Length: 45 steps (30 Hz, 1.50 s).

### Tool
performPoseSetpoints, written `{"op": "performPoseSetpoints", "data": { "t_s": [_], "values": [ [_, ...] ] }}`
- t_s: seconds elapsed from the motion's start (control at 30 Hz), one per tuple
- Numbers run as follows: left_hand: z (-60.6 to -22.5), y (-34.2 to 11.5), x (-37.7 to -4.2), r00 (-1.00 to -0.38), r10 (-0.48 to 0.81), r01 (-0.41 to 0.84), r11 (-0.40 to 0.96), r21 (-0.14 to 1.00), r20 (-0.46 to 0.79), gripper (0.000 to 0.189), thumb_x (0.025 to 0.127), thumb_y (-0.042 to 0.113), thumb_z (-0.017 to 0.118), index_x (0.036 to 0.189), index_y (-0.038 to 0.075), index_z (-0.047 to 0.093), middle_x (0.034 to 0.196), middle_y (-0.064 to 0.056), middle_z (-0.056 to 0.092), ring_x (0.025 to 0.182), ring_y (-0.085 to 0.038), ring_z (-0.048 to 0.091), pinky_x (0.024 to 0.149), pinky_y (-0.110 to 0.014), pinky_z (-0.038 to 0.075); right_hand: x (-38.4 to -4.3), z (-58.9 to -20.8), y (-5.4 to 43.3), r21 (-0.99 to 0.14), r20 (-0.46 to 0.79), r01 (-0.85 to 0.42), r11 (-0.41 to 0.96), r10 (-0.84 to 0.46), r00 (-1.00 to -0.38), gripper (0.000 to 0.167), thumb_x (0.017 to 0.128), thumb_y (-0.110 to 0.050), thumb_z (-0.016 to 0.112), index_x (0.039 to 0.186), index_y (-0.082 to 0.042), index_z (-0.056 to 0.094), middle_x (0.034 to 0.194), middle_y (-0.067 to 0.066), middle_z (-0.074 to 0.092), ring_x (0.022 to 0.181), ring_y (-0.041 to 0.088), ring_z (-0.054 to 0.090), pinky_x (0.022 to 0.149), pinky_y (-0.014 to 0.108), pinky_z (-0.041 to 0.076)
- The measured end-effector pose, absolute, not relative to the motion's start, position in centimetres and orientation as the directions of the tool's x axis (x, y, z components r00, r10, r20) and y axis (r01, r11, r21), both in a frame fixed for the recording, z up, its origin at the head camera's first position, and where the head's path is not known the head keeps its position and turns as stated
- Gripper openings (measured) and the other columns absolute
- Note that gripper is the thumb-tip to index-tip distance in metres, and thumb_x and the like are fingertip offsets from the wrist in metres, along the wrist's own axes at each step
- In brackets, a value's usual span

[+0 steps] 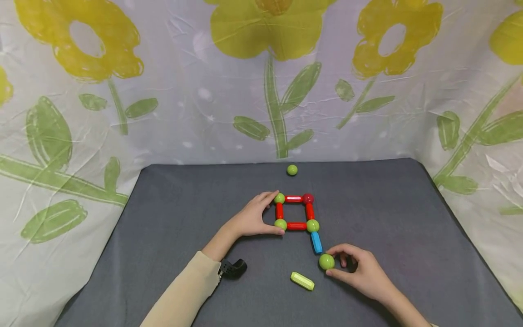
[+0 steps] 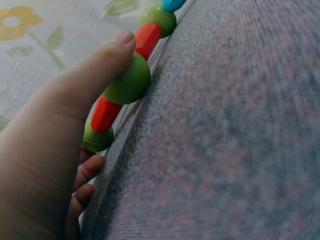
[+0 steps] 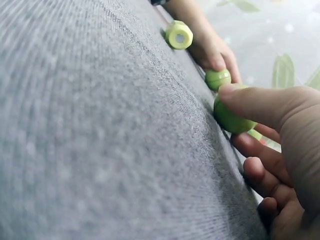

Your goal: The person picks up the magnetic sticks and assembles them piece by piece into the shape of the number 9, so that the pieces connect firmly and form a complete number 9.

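Note:
Four-sided and flat on the cloth, a square of magnetic rods and balls (image 1: 296, 225) has red rods, green balls at three corners and a red ball (image 1: 308, 199) at the far right one. My left hand (image 1: 255, 215) grips its left side, thumb at the near green ball (image 2: 131, 82), a finger at the far one. From the near right corner a blue rod (image 1: 316, 243) points toward me. Just past its near end, my right hand (image 1: 363, 272) pinches a loose green ball (image 1: 326, 262) between thumb and finger. In the right wrist view this ball (image 3: 232, 116) sits close over the cloth.
A yellow-green rod (image 1: 302, 281) lies on the grey cloth (image 1: 180, 190) between the two arms. Another green ball (image 1: 292, 170) stands near the table's back edge. Behind hangs a pale curtain (image 1: 184, 113) with yellow flowers. The left wrist wears a black strap (image 1: 233, 269).

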<state>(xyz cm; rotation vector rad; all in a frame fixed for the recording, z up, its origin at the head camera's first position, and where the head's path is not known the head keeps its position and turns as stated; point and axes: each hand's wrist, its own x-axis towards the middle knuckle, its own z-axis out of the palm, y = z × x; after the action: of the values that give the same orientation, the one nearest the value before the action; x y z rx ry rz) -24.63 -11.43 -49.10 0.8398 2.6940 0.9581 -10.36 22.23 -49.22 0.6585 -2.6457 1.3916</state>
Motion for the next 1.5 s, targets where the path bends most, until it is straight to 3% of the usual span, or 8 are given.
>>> {"op": "performPoseSetpoints", "data": {
  "t_s": [0.73,1.13,1.5],
  "values": [
    [-48.7,-11.5,-24.4,-0.827,0.559,0.466,0.622,0.629,0.06,0.118,0.08,0.059,0.089,0.17,0.015,0.028,0.166,-0.009,0.038,0.13,-0.024,0.055,0.113,-0.052,0.045,-10.0,-49.3,20.5,-0.694,0.384,-0.456,0.557,-0.249,-0.889,0.047,0.072,-0.012,0.099,0.109,-0.027,0.075,0.084,-0.011,0.064,0.07,0.004,0.053,0.059,0.02,0.041],
    [-48.8,-11.4,-24.4,-0.827,0.56,0.468,0.631,0.619,0.054,0.118,0.079,0.061,0.089,0.17,0.016,0.028,0.167,-0.008,0.038,0.132,-0.023,0.054,0.114,-0.053,0.043,-9.5,-49.4,19.2,-0.698,0.348,-0.407,0.589,-0.218,-0.912,0.044,0.073,-0.02,0.1,0.106,-0.028,0.071,0.077,-0.013,0.052,0.07,0.001,0.048,0.059,0.021,0.039],
    [-48.8,-11.4,-24.4,-0.827,0.559,0.469,0.631,0.617,0.056,0.118,0.079,0.062,0.088,0.17,0.016,0.028,0.167,-0.009,0.038,0.132,-0.024,0.054,0.115,-0.054,0.043,-9.4,-49.5,19.2,-0.698,0.337,-0.4,0.594,-0.22,-0.915,0.042,0.075,-0.022,0.098,0.107,-0.029,0.072,0.077,-0.014,0.053,0.069,0.002,0.049,0.059,0.021,0.039]
  ]
}}
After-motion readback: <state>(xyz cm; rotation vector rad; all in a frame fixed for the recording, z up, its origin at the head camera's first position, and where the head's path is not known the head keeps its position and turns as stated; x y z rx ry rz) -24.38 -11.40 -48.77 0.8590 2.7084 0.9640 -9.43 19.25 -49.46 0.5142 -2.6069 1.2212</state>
